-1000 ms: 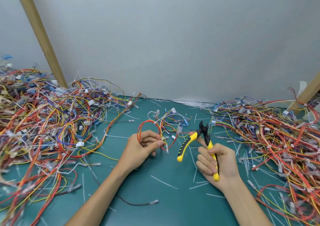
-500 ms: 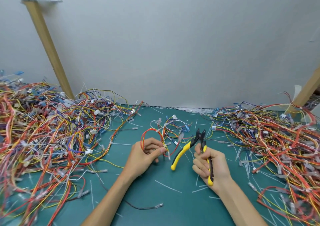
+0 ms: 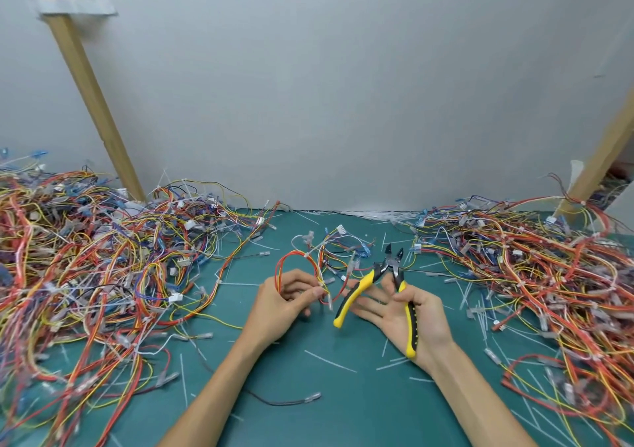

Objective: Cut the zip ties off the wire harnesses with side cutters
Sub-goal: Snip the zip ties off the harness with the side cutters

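Harnesses lay in two heaps on the green mat [image 3: 343, 422]: a left heap [image 3: 103, 268] and a right heap [image 3: 531, 268], both tangles of red, orange, yellow and blue wire with pale connectors. Between them, near the middle of the mat, the two hands worked close together but apart.

The left hand [image 3: 281, 306] held one wire harness [image 3: 295, 253] – a small loop of red and orange wires standing up above the knuckles. Thumb and fingertips pinched the strands where the loop closed, with the other fingers curled under.

The right hand [image 3: 430, 323] was turned palm up with the side cutters [image 3: 391, 268] in it. One yellow-and-black handle ran along the palm under the bent thumb; the other handle splayed out to the left across the straightened fingers, well away from the first. The handles stood wide and the black jaws were parted, pointing up and away from the person, just to the right of the held loop and not touching it.

Behind the hands sat a loose tangle [image 3: 339, 244] of thin wires. White zip-tie offcuts [image 3: 329, 360] were scattered over the mat, and a black wire [image 3: 284, 402] with a clear terminal lay between the forearms. A grey wall [image 3: 343, 86] rose behind, with a leaning wooden post [image 3: 85, 79] on the left and another post [image 3: 603, 151] on the right.
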`<state>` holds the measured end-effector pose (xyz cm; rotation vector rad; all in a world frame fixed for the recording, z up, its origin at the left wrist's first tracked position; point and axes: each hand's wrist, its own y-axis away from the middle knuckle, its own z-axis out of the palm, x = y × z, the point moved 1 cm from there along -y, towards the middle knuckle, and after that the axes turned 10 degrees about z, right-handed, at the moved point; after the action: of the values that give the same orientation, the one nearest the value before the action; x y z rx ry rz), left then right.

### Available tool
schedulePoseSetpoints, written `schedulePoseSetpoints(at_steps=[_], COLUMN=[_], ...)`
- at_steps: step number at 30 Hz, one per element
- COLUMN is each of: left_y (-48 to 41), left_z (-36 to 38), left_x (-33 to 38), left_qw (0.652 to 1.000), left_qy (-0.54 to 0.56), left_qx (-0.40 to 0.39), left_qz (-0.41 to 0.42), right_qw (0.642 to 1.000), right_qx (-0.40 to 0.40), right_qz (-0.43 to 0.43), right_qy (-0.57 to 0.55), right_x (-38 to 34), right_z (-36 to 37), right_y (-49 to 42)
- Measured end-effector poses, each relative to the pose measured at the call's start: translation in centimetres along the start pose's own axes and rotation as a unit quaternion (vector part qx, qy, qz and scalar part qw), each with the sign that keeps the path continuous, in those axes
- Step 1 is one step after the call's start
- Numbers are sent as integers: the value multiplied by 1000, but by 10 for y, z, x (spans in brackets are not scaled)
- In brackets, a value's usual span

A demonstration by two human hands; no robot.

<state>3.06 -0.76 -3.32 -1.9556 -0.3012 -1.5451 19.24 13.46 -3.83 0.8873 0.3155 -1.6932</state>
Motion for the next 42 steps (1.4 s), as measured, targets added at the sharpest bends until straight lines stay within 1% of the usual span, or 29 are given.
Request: schedulePoseSetpoints(at_steps=[5,15,17,19,21,24,26,29,32,34,36,39,41,42], left_y=[-1,-2,-2,-2,-2,-2,-3,-5,-5,-4,-2,-2,-2,-2], left_z=[0,1,1,1,0,0,-1,-1,0,1,3,3,2,2], left_x=[-3,-7,-7,-8,-9,-10,-11,-13,-14,-14,-13,-11,-12,-12], left_qw=[1000,1000,1000,1000,1000,1000,1000,1000,999,999,999,1000,1000,1000], left_qy=[4,5,6,7,6,4,1,-9,-16,-19,-21,-12,-11,-11], left_qx=[-3,-4,-5,-5,-4,-7,-10,-17,-28,-34,-32,-21,-20,-21], left_qz=[1,6,4,3,3,4,7,10,13,14,15,12,12,12], right_qw=[1000,997,994,987,981,973,959,932,926,934,951,987,997,998], right_qx=[17,77,91,123,155,183,202,217,205,194,182,125,78,57], right_qz=[10,-22,-25,-32,-43,-60,-67,-69,-67,-63,-57,-34,-16,-4], right_qy=[20,16,56,95,106,129,187,282,310,292,243,90,6,-16], right_x=[2,5,6,6,6,5,6,10,11,10,9,11,13,12], right_z=[-1,1,5,8,8,10,13,16,20,21,19,14,9,6], right_y=[-2,-3,-3,-3,-3,-4,-4,-3,-1,1,0,-3,-6,-6])
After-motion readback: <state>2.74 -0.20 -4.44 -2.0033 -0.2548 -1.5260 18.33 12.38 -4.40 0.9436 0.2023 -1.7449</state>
